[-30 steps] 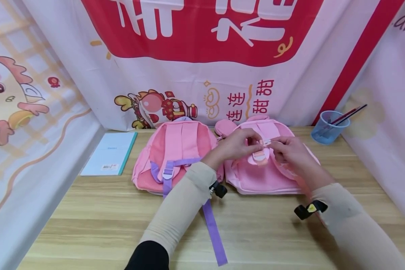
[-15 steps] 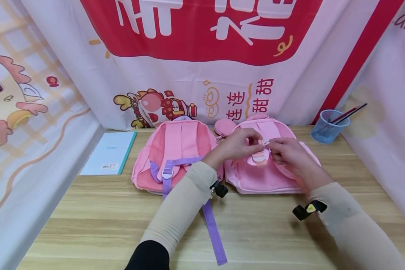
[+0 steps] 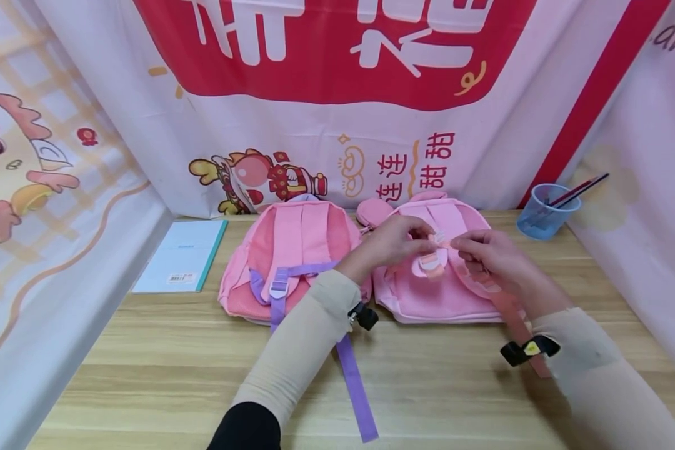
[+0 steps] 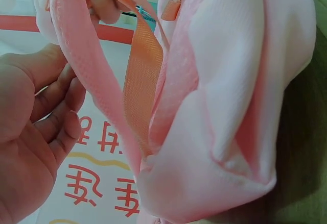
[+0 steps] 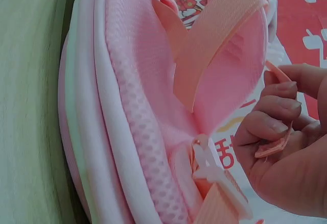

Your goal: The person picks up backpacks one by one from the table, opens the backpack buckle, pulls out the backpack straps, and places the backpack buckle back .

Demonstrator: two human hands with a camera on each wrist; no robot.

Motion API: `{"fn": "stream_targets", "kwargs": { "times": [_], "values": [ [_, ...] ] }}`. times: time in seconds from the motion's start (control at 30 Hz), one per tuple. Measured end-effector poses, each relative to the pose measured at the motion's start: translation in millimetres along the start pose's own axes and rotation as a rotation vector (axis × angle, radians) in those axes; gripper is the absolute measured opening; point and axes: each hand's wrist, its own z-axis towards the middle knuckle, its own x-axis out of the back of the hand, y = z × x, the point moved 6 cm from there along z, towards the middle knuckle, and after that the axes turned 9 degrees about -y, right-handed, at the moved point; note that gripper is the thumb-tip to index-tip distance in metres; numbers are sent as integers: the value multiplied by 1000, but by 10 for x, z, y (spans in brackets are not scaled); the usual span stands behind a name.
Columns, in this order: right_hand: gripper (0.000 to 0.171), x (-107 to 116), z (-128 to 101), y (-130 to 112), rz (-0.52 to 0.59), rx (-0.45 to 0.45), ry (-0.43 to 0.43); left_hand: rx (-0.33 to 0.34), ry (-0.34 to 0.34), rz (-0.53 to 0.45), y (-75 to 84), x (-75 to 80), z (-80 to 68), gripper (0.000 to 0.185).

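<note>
A pink backpack (image 3: pixel 416 300) stands on the right with its back panel towards me. My left hand (image 3: pixel 396 240) pinches the end of its pink padded shoulder strap (image 4: pixel 84 50), next to a small white buckle (image 3: pixel 440 237). Opposite it, my right hand (image 3: pixel 492 256) pinches orange webbing (image 5: pixel 278 73) between thumb and forefinger. Its other fingers curl over another orange piece (image 5: pixel 273 147). A loop of the orange webbing (image 4: pixel 143 60) hangs between shoulder strap and bag in the left wrist view. Another white buckle (image 5: pixel 219 175) with orange webbing shows low in the right wrist view.
Beside it on the left stands a second pink backpack (image 3: pixel 289 234) with a purple strap (image 3: pixel 357 387) trailing towards me. A round pink pouch (image 3: pixel 374 212) sits between the bags. A light-blue notebook (image 3: pixel 180 256) lies far left; a blue cup (image 3: pixel 545 212) holding pencils stands back right.
My right hand has shifted a little right, away from the left hand, drawing the orange webbing out from the white buckle. The left hand has stayed in place.
</note>
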Motion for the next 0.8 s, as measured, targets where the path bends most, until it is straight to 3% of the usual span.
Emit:
{"fn": "stream_targets", "kwargs": {
  "times": [0.3,0.6,0.8],
  "values": [
    [17,-35,24,-22,109,59,0,13,-5,-22,-2,20,-17,18],
    [24,-115,62,-86,110,82,-18,-57,-5,-20,19,-3,-31,19],
    [20,-142,101,-84,112,68,-22,-63,2,-14,37,-11,-20,17]
  ]
}}
